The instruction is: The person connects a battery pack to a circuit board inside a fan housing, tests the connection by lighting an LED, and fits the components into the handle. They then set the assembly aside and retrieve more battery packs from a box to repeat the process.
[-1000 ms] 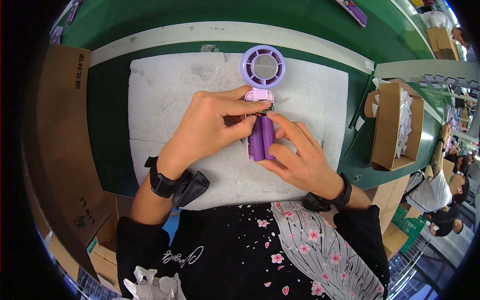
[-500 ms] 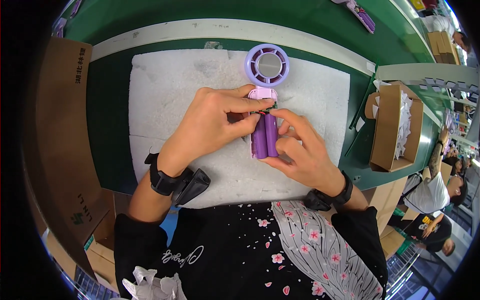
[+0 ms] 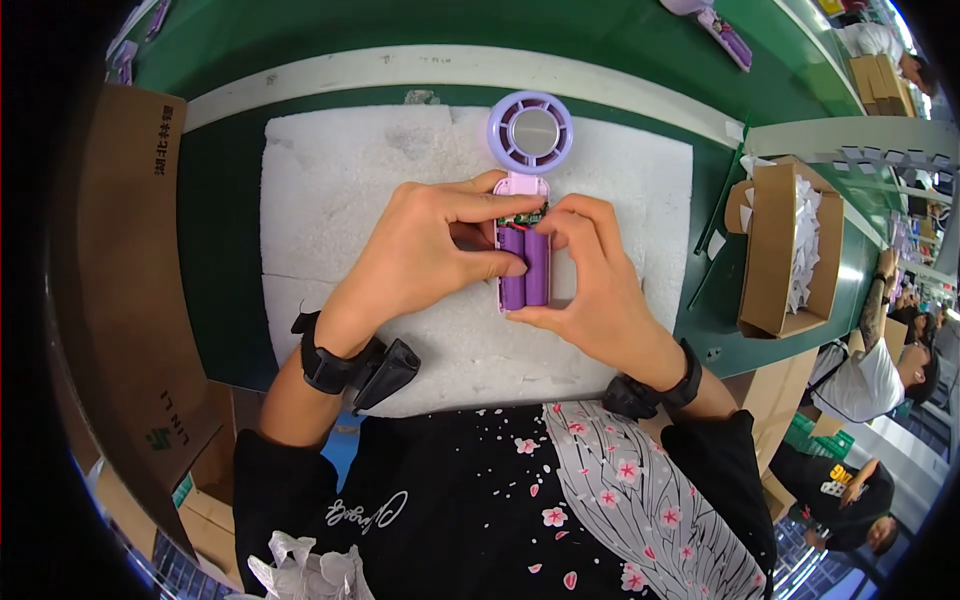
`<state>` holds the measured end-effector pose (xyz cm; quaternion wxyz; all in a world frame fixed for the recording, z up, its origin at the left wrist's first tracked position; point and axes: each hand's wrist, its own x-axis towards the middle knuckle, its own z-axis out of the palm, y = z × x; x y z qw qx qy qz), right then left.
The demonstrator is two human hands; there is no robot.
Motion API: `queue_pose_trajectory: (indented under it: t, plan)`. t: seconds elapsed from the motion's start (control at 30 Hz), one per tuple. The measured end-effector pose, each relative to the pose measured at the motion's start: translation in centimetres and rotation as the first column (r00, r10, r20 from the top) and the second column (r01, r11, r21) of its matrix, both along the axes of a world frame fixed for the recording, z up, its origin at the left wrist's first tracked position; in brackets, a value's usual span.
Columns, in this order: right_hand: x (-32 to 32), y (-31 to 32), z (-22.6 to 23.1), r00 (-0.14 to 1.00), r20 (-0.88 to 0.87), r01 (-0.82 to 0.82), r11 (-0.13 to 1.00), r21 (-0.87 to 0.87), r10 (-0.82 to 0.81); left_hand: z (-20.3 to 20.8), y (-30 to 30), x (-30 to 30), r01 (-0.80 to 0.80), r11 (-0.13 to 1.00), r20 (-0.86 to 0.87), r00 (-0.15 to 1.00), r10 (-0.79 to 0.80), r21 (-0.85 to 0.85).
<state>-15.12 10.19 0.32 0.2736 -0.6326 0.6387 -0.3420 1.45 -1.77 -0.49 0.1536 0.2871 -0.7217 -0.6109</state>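
A lilac handheld fan (image 3: pixel 493 140) lies on a white foam sheet (image 3: pixel 340 180), its round head pointing away from me. Its handle is uncovered, showing two purple cylindrical batteries (image 3: pixel 537 275) side by side and a small green circuit board (image 3: pixel 530 216) with a red wire above them. My left hand (image 3: pixel 415 240) grips the handle from the left, forefinger across the board and thumb on the left battery. At the handle's right side, my right hand (image 3: pixel 605 285) has bent fingers by the board and its thumb at the bottom end. Its fingertips are partly hidden.
A tall cardboard box (image 3: pixel 125 270) stands at the left. To the right is an open carton (image 3: pixel 765 250) of white paper pieces. A pale rail (image 3: pixel 350 65) crosses the green bench behind the foam; another purple fan (image 3: pixel 725 40) lies beyond. Other people (image 3: pixel 865 395) are at far right.
My left thumb has slid down onto the left battery. My right fingers have drawn in and bent beside the board, whose components now show more. The fan has shifted slightly left.
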Motion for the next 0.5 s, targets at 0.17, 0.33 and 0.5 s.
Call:
queue_pose_trajectory:
  t: [0.17, 0.33, 0.5]
  plan:
    - [-1.2, -0.4, -1.3, 0.995, 0.029, -0.096, 0.988, -0.12, 0.1, -1.9, 1.0, -0.1, -0.052, 0.999, -0.112, 0.992, 0.051, -0.002]
    - [-0.8, -0.3, -1.5, 0.988, 0.134, 0.087, 0.996, -0.037, -0.081, -0.8, 1.6, -0.8, 0.021, 0.998, -0.025, 0.999, -0.022, -0.059]
    - [-0.3, -0.7, -0.6, 0.985, 0.12, 0.123, 0.992, 0.017, -0.124, -1.3, 1.8, -0.9, 0.025, 0.987, -0.008, 1.0, -0.026, -0.161]
